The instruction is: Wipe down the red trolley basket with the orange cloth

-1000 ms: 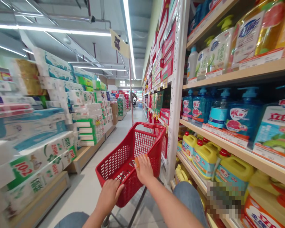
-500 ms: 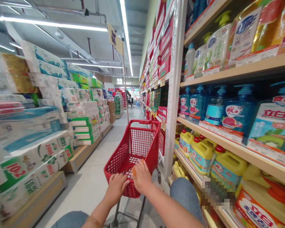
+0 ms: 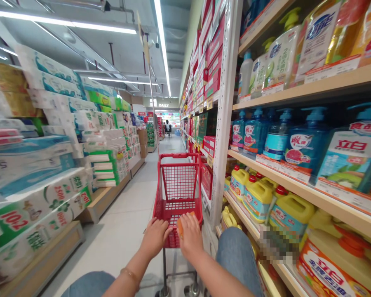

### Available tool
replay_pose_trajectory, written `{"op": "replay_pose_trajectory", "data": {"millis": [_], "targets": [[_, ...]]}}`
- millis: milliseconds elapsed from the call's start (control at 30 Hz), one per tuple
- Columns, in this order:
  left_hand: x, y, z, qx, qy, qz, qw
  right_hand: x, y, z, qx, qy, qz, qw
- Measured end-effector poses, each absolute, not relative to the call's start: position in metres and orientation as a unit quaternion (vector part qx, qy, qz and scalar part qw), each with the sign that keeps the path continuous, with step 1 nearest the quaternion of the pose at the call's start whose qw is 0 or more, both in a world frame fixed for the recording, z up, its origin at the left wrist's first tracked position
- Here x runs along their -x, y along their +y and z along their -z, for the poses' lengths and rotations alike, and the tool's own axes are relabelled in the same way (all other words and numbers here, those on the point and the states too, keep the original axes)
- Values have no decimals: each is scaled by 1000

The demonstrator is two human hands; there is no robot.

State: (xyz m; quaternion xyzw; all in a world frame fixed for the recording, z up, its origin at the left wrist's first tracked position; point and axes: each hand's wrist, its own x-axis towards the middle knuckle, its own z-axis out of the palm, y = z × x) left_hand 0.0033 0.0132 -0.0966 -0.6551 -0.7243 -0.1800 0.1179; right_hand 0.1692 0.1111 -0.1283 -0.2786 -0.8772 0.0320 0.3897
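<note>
A red plastic shopping cart (image 3: 179, 156) with mesh walls stands straight ahead of me, its basket bare in the parts I see. My left hand (image 3: 156, 236) is closed over the left of its near edge, fingers bent forward. Beside it, my right hand (image 3: 190, 236) wraps the right part of that edge. An orange piece (image 3: 180, 227) shows along the right thumb and at the fingertips; whether it belongs to the cart cannot be made out. Palms hide most of the near edge. A thin pole (image 3: 151, 95) with a flag rises at the cart's left side.
Stacked paper packs (image 3: 52, 198) stand on low platforms to the left. Close on the right, shelves hold pump bottles (image 3: 306, 136) and yellow jugs (image 3: 258, 198), behind a white upright post (image 3: 221, 123). A person (image 3: 167, 127) is far down the aisle (image 3: 145, 181).
The cart has swung from pointing slightly right to nearly straight ahead, its pole shifting left. Both hands stay on its near edge. The view has turned slightly.
</note>
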Motion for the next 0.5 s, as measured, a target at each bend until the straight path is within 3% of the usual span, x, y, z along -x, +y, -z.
{"op": "replay_pose_trajectory", "data": {"millis": [133,300,500], "targets": [[12,21,85,727,-663,168,62,-188,129,125,250,-887,-16,387],[-1,32,87,706,-688,149,81,-178,133,123,337,-843,-12,419],[-3,20,79,764,-623,132,104,-188,136,122,229,-898,0,376]]}}
